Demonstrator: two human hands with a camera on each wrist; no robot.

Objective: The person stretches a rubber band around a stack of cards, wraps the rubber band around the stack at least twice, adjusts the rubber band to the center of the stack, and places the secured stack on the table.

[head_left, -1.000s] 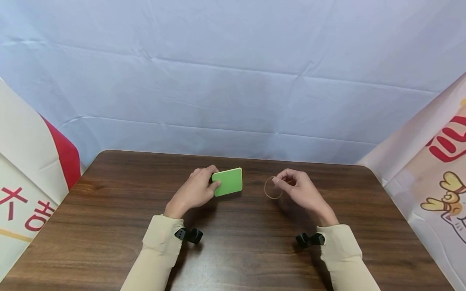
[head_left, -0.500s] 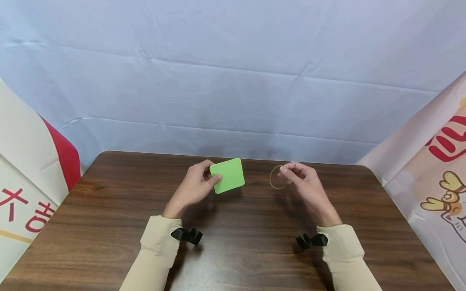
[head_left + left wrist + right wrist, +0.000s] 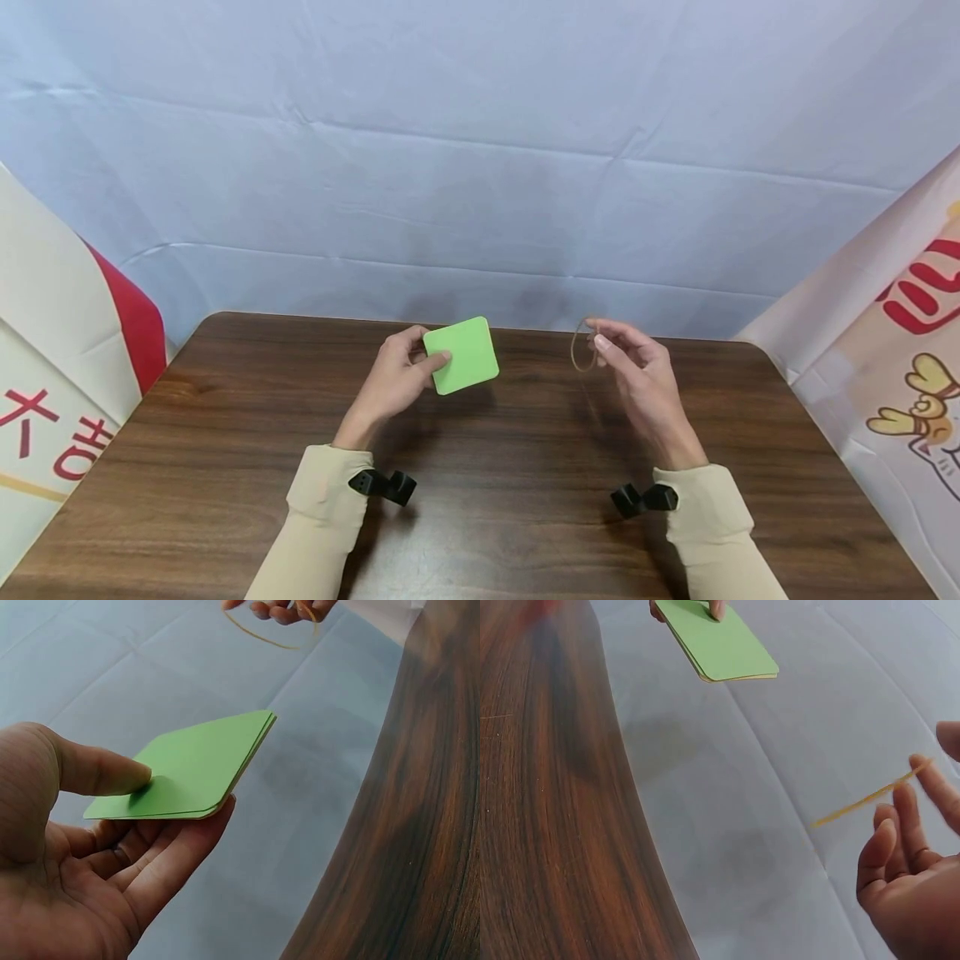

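Observation:
My left hand [image 3: 388,379] pinches a thin stack of light green cards [image 3: 471,357] with rounded corners, thumb on the top face and fingers underneath. The left wrist view shows more than one layer at the edge of the green cards [image 3: 199,761]. To the right, my right hand [image 3: 647,379] holds a thin tan rubber band [image 3: 573,348] at its fingertips, its loop hanging toward the cards. Seen from the right wrist, the rubber band [image 3: 862,801] runs out from the index and middle fingertips. A gap separates the two hands, both raised above the table.
A dark brown wooden table [image 3: 495,517] lies below. Behind it hangs a pale blue-grey cloth [image 3: 465,167]. Printed cloths stand at the left [image 3: 52,375] and right [image 3: 900,358]. Each wrist wears a black camera mount, like the left mount [image 3: 384,486].
My left hand has turned the green cards so their face shows more fully, shifting slightly left. My right hand has lifted the rubber band up and to the right, widening the gap.

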